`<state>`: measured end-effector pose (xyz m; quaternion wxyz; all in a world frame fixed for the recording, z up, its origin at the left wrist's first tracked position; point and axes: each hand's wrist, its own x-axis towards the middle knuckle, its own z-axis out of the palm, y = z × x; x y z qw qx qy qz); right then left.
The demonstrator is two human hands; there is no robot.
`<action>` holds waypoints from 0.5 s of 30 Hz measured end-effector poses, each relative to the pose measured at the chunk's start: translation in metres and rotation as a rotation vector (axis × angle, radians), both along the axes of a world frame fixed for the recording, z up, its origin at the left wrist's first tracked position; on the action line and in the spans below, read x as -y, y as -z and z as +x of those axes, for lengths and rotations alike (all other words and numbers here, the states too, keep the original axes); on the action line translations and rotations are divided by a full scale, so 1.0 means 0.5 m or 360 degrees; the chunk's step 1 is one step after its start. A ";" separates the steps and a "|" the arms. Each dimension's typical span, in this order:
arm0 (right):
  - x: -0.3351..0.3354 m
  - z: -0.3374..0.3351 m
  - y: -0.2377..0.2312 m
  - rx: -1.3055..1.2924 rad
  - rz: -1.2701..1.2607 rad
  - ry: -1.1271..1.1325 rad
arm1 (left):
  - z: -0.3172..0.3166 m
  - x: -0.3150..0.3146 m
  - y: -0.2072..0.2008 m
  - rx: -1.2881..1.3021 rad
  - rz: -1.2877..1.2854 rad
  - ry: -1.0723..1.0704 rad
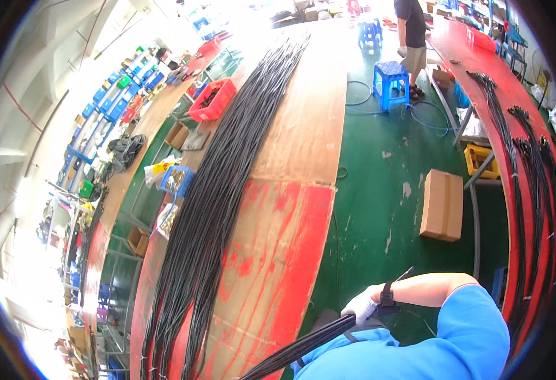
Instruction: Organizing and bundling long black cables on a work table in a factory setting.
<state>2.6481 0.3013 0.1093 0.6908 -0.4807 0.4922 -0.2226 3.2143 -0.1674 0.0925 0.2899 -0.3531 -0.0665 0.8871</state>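
In a white glove, my right hand is closed around a bundle of black cables at the lower middle. The held bundle slants down to the left across my blue shirt and leaves the picture at the lower edge. A black strap circles my right wrist. My left hand is out of the picture. To the left, a thick spread of long black cables runs the length of the worktable, whose near part is red and worn.
Right of the table, a closed cardboard box and a blue stool stand on the green floor. Further cable bundles lie on a red table. A red crate and blue basket sit left. Another person stands far off.
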 end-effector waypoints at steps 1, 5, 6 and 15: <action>-0.030 -0.054 0.006 0.0065 0.0139 0.0086 | -0.072 -0.011 0.007 0.0077 -0.0132 0.0065; -0.091 -0.269 -0.037 -0.0037 0.0115 0.0030 | -0.304 -0.041 0.014 0.0446 -0.0659 0.0310; -0.103 -0.323 -0.034 0.0011 0.0158 0.0056 | -0.360 -0.044 0.015 0.0544 -0.0786 0.0387; -0.137 -0.842 -0.001 -0.0161 0.0134 0.0013 | -0.901 -0.146 0.047 0.1246 -0.1881 0.1007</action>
